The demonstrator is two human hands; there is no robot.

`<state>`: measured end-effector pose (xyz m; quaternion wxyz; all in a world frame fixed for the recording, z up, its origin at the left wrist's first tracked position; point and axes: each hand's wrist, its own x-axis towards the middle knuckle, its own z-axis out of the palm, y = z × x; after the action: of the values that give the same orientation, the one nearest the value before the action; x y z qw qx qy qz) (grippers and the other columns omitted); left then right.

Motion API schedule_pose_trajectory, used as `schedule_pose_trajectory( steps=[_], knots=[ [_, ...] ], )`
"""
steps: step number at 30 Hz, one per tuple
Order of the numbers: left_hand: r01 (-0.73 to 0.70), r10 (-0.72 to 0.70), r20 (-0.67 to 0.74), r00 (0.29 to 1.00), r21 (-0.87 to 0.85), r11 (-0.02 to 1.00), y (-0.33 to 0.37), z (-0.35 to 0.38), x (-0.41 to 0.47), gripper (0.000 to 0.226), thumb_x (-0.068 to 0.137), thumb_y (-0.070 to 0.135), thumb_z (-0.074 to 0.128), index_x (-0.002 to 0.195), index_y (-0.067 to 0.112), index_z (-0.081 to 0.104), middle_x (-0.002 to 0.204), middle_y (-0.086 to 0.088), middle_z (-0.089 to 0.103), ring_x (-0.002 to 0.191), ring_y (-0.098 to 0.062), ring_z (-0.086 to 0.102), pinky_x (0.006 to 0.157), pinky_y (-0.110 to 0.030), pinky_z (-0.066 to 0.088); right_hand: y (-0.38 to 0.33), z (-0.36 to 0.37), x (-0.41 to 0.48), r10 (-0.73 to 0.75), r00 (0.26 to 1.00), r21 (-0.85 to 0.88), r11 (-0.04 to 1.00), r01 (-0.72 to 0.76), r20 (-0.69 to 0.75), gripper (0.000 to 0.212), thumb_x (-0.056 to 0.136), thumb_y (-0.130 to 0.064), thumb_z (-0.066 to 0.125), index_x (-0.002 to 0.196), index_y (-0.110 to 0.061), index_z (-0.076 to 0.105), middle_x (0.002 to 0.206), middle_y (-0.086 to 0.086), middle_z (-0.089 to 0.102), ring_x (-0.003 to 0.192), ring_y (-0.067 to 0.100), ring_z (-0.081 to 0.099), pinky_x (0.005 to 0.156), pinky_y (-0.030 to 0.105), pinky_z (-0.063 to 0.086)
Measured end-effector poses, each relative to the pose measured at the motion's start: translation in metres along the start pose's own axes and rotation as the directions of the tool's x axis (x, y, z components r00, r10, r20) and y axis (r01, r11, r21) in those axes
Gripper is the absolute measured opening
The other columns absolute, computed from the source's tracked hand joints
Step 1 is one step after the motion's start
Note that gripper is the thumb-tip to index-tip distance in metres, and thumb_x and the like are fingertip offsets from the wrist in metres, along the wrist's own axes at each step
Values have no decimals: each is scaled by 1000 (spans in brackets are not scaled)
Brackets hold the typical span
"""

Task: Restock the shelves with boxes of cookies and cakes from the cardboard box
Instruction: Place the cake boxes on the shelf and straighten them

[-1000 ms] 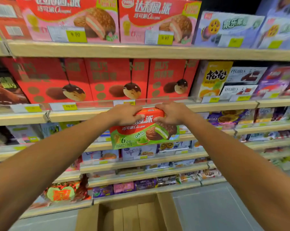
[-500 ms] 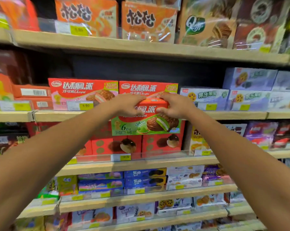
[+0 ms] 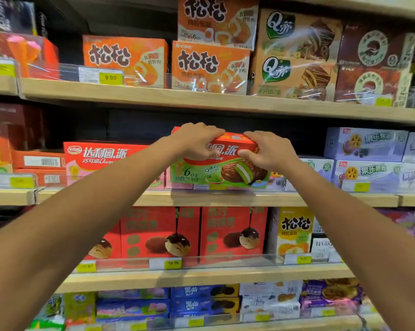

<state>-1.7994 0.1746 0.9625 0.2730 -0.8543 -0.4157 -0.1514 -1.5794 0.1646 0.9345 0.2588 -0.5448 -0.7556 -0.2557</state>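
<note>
A red and green chocolate pie box [image 3: 219, 172] is held at the front edge of the middle wooden shelf [image 3: 225, 199]. My left hand [image 3: 197, 140] grips its top left corner. My right hand [image 3: 267, 151] grips its top right corner, with the thumb on the front face. The box's lower edge sits just above the shelf's clear front strip. A pink box of the same brand [image 3: 101, 158] stands on that shelf to the left. The cardboard box is out of view.
Purple cookie boxes [image 3: 366, 158] fill the shelf to the right. Orange cake boxes [image 3: 208, 65] and brown cake boxes [image 3: 294, 58] line the shelf above. Red boxes [image 3: 232, 232] stand on the shelf below. A dark gap shows behind the held box.
Both hands have lifted the pie box from lower shelf height up to the middle shelf. The view has tilted upward, and the cardboard box on the floor has left the view.
</note>
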Motion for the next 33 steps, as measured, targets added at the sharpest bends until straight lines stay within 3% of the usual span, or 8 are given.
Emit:
schedule_pose_trajectory(
  steps=[10, 20, 27, 33],
  knots=[
    [55, -53, -40, 998, 38, 998, -13, 22, 12, 71, 90, 47, 53, 148, 22, 21, 146, -2, 40, 130, -24, 41, 104, -41, 36, 5, 19, 21, -3, 999, -44, 999, 2, -34, 69, 87, -64, 45, 141, -23, 37, 133, 2, 53, 124, 22, 47, 88, 42, 46],
    [117, -109, -78, 991, 101, 988, -19, 37, 8, 72, 90, 42, 55, 148, 21, 17, 152, -6, 30, 138, -29, 31, 111, -46, 28, -2, 38, 29, -25, 994, -101, 995, 14, -110, 71, 87, -64, 44, 141, -19, 36, 138, 8, 48, 126, 26, 42, 84, 41, 49],
    [165, -166, 28, 986, 40, 985, -19, 59, -1, 72, 90, 50, 51, 149, 22, 19, 151, -5, 35, 134, -25, 40, 108, -43, 35, -13, 56, 24, 7, 999, -31, 999, -5, 46, 69, 88, -61, 46, 144, -23, 31, 142, 6, 41, 130, 23, 40, 93, 41, 46],
    [206, -206, 20, 978, -1, 979, -20, 69, -8, 64, 92, 43, 53, 146, 19, 27, 144, -4, 44, 129, -23, 44, 104, -41, 38, -19, 68, 22, 115, 993, -18, 993, -114, 37, 56, 94, -48, 46, 141, -18, 38, 136, 11, 42, 126, 26, 39, 98, 40, 41]
  ],
)
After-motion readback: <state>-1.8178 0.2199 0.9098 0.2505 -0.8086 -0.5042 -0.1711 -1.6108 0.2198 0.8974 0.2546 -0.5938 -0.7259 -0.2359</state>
